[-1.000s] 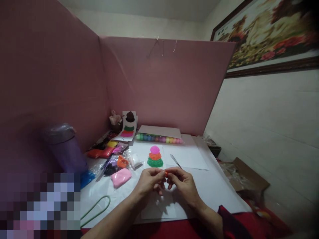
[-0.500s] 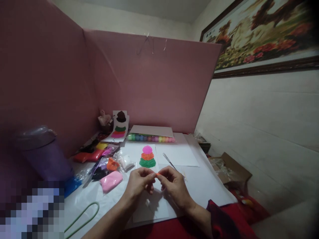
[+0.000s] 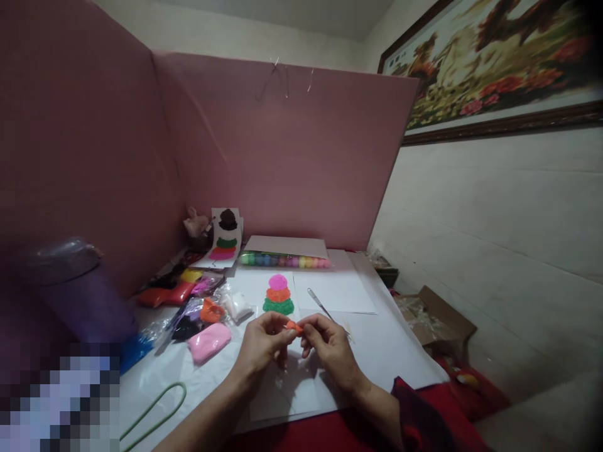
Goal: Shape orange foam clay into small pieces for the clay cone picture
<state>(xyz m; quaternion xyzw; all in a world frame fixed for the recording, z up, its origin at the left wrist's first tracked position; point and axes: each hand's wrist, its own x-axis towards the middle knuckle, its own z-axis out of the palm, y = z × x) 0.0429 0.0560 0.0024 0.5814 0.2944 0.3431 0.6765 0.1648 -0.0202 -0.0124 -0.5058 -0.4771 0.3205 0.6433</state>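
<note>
Between the fingertips of both hands is a small lump of orange modelling clay [image 3: 294, 327]. My left hand [image 3: 267, 339] pinches it from the left, thumb and index finger closed on it. From the other side my right hand [image 3: 327, 345] grips it the same way. Just beyond the hands lies a white sheet with a pink, orange and green layered clay shape [image 3: 278, 294]. A slim metal tool [image 3: 323, 304] rests to the right of that sheet, its near end close to my right hand.
Bagged clay lies on the left, including a pink pack [image 3: 210, 343] and an opened orange one [image 3: 211, 310]. A strip of coloured balls [image 3: 285, 260] sits at the back. A purple lidded container [image 3: 87, 295] stands far left, a green loop [image 3: 157, 411] nearer. A cardboard box [image 3: 445, 317] is at right.
The orange clay shows more between my fingertips now. My fingers have shifted slightly on it, both hands staying in nearly the same place.
</note>
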